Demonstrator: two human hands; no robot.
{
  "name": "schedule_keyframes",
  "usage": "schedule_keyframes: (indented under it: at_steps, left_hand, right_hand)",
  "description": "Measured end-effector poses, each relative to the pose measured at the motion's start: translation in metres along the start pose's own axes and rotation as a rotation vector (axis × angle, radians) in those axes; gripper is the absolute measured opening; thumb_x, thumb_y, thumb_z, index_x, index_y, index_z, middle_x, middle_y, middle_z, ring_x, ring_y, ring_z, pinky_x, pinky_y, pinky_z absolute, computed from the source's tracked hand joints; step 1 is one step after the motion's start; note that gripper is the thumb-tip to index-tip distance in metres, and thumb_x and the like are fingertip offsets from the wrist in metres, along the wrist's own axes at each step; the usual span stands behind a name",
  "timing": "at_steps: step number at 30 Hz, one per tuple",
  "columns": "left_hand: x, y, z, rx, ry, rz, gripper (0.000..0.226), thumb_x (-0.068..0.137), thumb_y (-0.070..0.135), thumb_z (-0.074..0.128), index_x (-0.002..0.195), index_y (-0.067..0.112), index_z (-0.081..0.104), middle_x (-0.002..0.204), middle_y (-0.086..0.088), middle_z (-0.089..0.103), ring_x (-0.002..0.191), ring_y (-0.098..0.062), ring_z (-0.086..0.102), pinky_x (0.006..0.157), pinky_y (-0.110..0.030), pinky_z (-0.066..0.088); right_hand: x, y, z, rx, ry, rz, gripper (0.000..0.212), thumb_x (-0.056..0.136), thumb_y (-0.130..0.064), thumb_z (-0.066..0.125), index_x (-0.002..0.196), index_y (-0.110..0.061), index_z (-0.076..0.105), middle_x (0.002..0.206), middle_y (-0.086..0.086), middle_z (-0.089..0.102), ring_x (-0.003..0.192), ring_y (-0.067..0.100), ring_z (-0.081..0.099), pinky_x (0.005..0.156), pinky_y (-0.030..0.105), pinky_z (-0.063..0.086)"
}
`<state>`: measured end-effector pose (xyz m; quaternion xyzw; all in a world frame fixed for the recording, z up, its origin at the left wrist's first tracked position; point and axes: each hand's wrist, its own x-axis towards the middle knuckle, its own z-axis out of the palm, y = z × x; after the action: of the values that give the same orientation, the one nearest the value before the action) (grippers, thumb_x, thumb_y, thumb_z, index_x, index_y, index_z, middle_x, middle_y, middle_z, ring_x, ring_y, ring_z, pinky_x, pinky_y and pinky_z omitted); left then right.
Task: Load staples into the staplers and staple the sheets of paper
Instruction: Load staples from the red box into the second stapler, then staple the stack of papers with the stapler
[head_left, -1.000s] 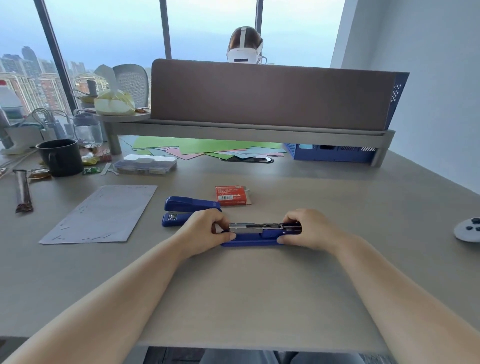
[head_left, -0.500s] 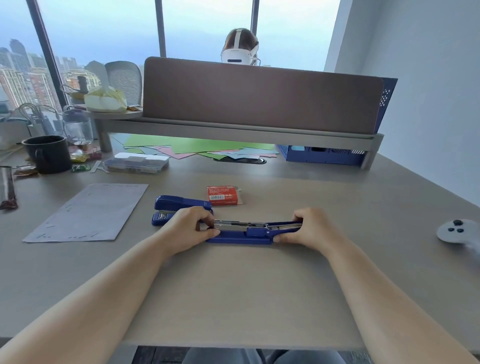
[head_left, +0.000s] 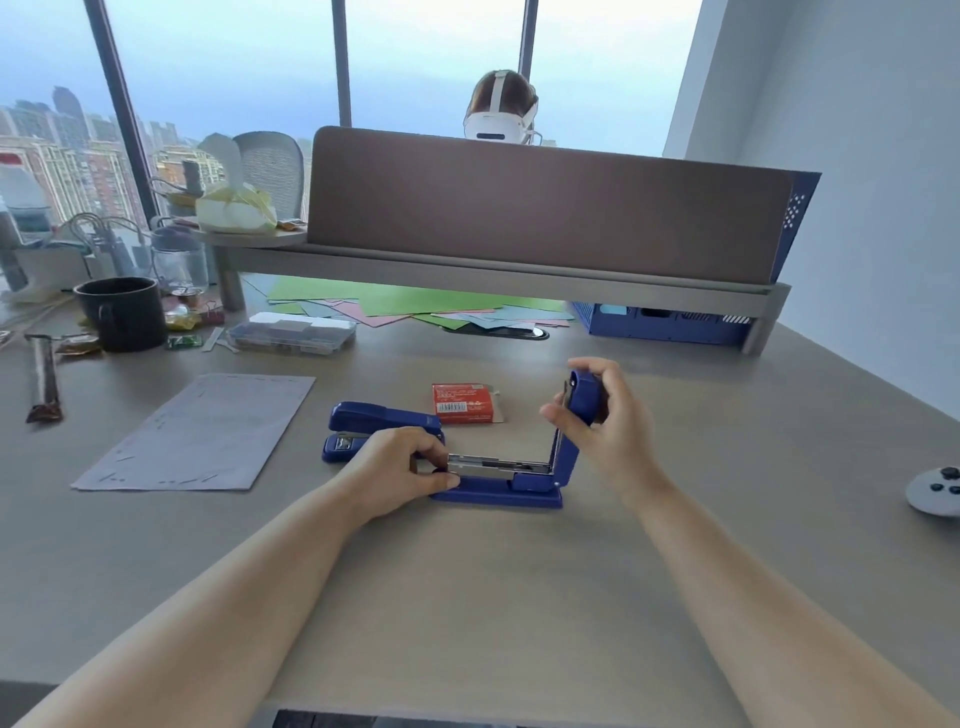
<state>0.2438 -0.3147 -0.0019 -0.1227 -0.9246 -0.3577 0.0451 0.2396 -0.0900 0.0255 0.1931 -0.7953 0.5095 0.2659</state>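
A blue stapler (head_left: 511, 488) lies on the grey desk in front of me, its lid swung up to about upright so the metal staple channel shows. My right hand (head_left: 605, 421) grips the raised lid near its tip. My left hand (head_left: 402, 465) pinches the front end of the channel and base. A second blue stapler (head_left: 376, 423) sits closed just behind my left hand. A red staple box (head_left: 462, 404) lies behind both. A stack of grey paper sheets (head_left: 200, 434) rests to the left.
A black mug (head_left: 124, 312), a clear plastic case (head_left: 293, 332) and wrappers crowd the back left. Coloured paper (head_left: 395, 304) lies under a raised shelf with a brown divider (head_left: 545, 208). A white controller (head_left: 935, 491) sits at the right. A person wearing a headset sits beyond.
The lid of the front stapler, flat and shut a second ago, has been swung up to upright by my right hand. My left hand stayed on the front end.
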Motion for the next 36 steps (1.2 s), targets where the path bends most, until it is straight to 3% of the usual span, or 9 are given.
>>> schedule_keyframes:
  at_steps: [5,8,12,15,18,22,27,32,36]
  left_hand:
    - [-0.001,0.0,-0.002,0.042,-0.006,0.008,0.015,0.073,0.028,0.075,0.083,0.021,0.066,0.073,0.017,0.055,0.065,-0.003,0.052,0.058,-0.012,0.038]
    - [-0.001,-0.002,-0.006,0.1,0.01,-0.054,0.022,0.069,0.037,0.077,0.077,0.02,0.065,0.07,0.012,0.057,0.066,-0.009,0.054,0.058,-0.018,0.041]
    - [-0.001,-0.005,-0.011,0.181,-0.028,-0.097,0.026,0.067,0.043,0.076,0.073,0.022,0.063,0.067,0.01,0.057,0.064,-0.009,0.054,0.058,-0.02,0.042]
    - [-0.001,-0.01,-0.019,0.164,-0.086,-0.108,0.02,0.067,0.035,0.078,0.069,0.024,0.062,0.064,0.013,0.055,0.06,-0.005,0.049,0.056,-0.018,0.039]
    - [0.0,-0.016,-0.028,0.141,-0.093,-0.106,0.02,0.068,0.024,0.079,0.064,0.025,0.06,0.064,0.011,0.055,0.062,-0.007,0.051,0.061,-0.018,0.043]
    - [-0.003,-0.022,-0.041,0.177,-0.097,-0.134,0.013,0.072,0.018,0.075,0.068,0.021,0.063,0.064,0.013,0.055,0.062,-0.006,0.051,0.057,-0.012,0.039]
    - [-0.008,-0.032,-0.063,0.267,-0.054,-0.286,0.02,0.075,0.035,0.071,0.071,0.018,0.062,0.073,0.002,0.057,0.071,-0.015,0.051,0.061,-0.025,0.042]
    - [-0.021,-0.062,-0.086,0.496,0.132,-0.436,0.042,0.083,0.045,0.059,0.115,0.018,0.057,0.12,-0.007,0.055,0.111,-0.026,0.05,0.095,-0.038,0.044]
    - [-0.028,-0.101,-0.11,0.581,0.128,-0.713,0.061,0.087,0.053,0.043,0.132,0.012,0.04,0.137,-0.015,0.042,0.126,-0.034,0.038,0.104,-0.048,0.037]
  right_hand:
    - [0.008,-0.007,0.038,-0.002,-0.313,-0.001,0.025,0.082,-0.016,0.066,0.098,-0.023,0.049,0.087,-0.015,0.053,0.077,-0.004,0.055,0.067,0.007,0.044]
    - [0.013,-0.003,0.049,-0.088,-0.464,0.012,0.02,0.077,-0.024,0.071,0.09,-0.024,0.056,0.085,-0.002,0.061,0.078,0.017,0.058,0.072,0.027,0.047]
    - [0.015,-0.006,0.057,-0.259,-0.718,0.059,0.018,0.079,-0.035,0.067,0.083,-0.019,0.062,0.077,-0.001,0.059,0.07,0.014,0.052,0.061,0.022,0.038]
    - [0.02,-0.009,0.064,-0.338,-0.744,0.134,0.045,0.084,-0.054,0.049,0.054,-0.021,0.044,0.055,-0.003,0.042,0.053,0.014,0.039,0.058,0.031,0.031]
    - [0.024,-0.013,0.071,-0.317,-0.738,0.29,0.06,0.089,-0.06,0.023,0.06,-0.019,0.057,0.058,-0.001,0.044,0.058,0.016,0.041,0.065,0.032,0.033]
    - [0.024,-0.011,0.084,-0.421,-0.745,0.344,0.062,0.094,-0.054,0.018,0.083,-0.015,0.066,0.086,0.007,0.06,0.082,0.025,0.054,0.082,0.035,0.04]
    - [0.021,-0.01,0.089,-0.423,-0.744,0.318,0.054,0.096,-0.049,0.019,0.055,-0.022,0.043,0.064,-0.001,0.045,0.063,0.016,0.044,0.074,0.033,0.034]
    - [0.017,-0.031,0.104,-0.426,-0.777,0.237,0.058,0.092,-0.057,0.02,0.052,-0.019,0.039,0.057,0.0,0.044,0.061,0.018,0.044,0.068,0.032,0.036]
    - [0.015,-0.046,0.126,-0.408,-0.8,0.159,0.058,0.092,-0.055,0.021,0.049,-0.021,0.037,0.054,-0.001,0.041,0.054,0.014,0.04,0.055,0.028,0.029]
